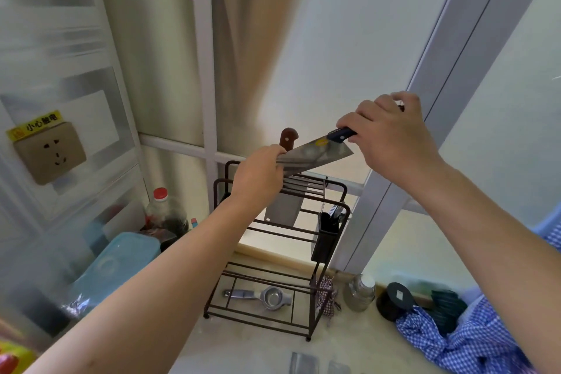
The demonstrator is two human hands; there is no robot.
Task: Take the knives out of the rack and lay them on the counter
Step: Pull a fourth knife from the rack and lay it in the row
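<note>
Pale counter under a window, rack at centre. Right hand closed on the cleaver handle at 2 o'clock; left hand pinches the blade tip. Long axis 8-to-2, clear above rack. Brown-handled knife remains slotted.

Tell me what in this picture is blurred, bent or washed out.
Head view: the frosted wall panels with the socket smear at the left edge; the window frame leans from wide-angle distortion; bright backlight washes out the sill behind the rack; the cleaver and both hands stay fairly sharp.
</note>
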